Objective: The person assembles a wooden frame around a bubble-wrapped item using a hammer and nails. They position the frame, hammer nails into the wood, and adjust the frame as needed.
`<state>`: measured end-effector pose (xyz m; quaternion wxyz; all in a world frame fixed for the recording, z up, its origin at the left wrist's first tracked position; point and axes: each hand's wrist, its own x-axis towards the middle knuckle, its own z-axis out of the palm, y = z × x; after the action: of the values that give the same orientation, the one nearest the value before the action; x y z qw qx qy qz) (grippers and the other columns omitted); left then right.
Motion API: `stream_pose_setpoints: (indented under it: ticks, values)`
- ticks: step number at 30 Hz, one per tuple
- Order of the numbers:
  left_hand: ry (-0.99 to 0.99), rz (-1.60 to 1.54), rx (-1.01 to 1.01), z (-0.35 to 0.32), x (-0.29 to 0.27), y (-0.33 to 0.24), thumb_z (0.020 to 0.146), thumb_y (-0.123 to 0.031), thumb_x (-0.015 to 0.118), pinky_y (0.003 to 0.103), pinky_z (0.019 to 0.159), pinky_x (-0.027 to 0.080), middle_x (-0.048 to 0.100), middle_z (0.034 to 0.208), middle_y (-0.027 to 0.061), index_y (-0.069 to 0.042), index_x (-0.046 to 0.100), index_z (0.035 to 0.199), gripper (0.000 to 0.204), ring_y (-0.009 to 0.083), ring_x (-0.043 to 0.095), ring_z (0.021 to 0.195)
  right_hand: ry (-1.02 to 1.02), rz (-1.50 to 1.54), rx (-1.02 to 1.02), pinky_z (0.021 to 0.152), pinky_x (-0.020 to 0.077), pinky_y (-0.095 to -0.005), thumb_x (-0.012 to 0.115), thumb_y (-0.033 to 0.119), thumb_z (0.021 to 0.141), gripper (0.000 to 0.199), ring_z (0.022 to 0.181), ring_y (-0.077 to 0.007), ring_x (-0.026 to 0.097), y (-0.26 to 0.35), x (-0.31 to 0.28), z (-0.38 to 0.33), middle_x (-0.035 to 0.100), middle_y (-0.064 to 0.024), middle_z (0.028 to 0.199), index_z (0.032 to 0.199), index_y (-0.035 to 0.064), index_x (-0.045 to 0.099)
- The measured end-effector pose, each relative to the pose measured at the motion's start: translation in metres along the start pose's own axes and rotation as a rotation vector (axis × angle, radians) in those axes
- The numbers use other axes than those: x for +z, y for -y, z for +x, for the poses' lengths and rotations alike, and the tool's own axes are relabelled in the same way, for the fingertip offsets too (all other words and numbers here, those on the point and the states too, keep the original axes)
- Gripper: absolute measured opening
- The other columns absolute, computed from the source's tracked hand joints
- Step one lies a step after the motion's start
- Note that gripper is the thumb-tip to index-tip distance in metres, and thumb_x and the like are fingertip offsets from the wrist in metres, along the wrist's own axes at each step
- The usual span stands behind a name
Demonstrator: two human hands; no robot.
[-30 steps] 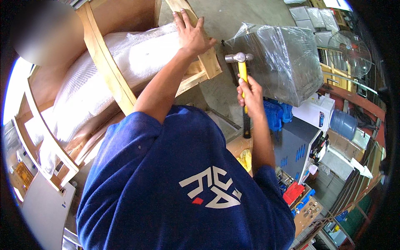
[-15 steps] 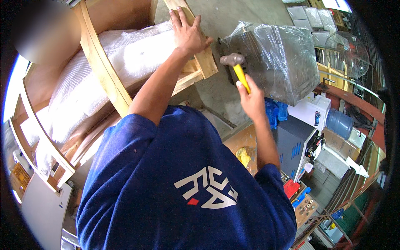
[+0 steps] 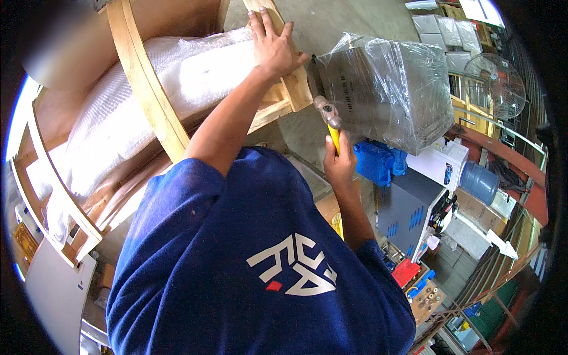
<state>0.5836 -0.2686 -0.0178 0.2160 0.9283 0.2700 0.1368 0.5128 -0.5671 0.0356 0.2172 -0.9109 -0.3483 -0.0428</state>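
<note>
My left hand rests with spread fingers on the end board of a wooden crate. Inside the crate lies a long bundle in white bubble wrap, between bare wooden slats. In my right hand is a hammer with a yellow handle. Its metal head is up, a short way from the corner of the crate and touching nothing. Whether a nail sits at that corner, I cannot make out.
Beyond the hammer stands a large box wrapped in clear film. Blue containers, a dark cabinet and a water jug are at the right. A fan stands farther back.
My right hand has moved left and slightly nearer with the hammer, whose head has turned and now sits closer to the crate corner. The left hand keeps its place on the board.
</note>
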Motion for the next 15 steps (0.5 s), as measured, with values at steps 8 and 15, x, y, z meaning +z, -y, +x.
stream_pose_setpoints:
  ticks: [8,15]
  values:
    - [0.005,-0.028,-0.014,0.001,0.003,0.001,0.073,-0.061,0.079,0.063,0.123,0.013,0.007,0.163,0.0378,-0.02,0.048,0.153,0.095,0.0601,-0.003,0.15,-0.025,0.142,0.138,0.071,0.0567,-0.0467,0.067,0.019,0.099,0.038,0.09,-0.0463,0.071,0.016,0.001,0.011,0.07,-0.0292,0.103,0.127,-0.0043,0.06]
    - [-0.009,-0.003,-0.006,-0.002,0.009,0.001,0.072,-0.063,0.079,0.064,0.123,0.013,0.007,0.164,0.0374,-0.022,0.048,0.153,0.096,0.0597,-0.003,0.15,0.023,0.135,0.149,0.07,0.0564,-0.0459,0.068,0.02,0.098,0.038,0.084,-0.0432,0.072,0.031,-0.009,0.02,0.07,-0.0278,0.098,0.127,-0.0035,0.061]
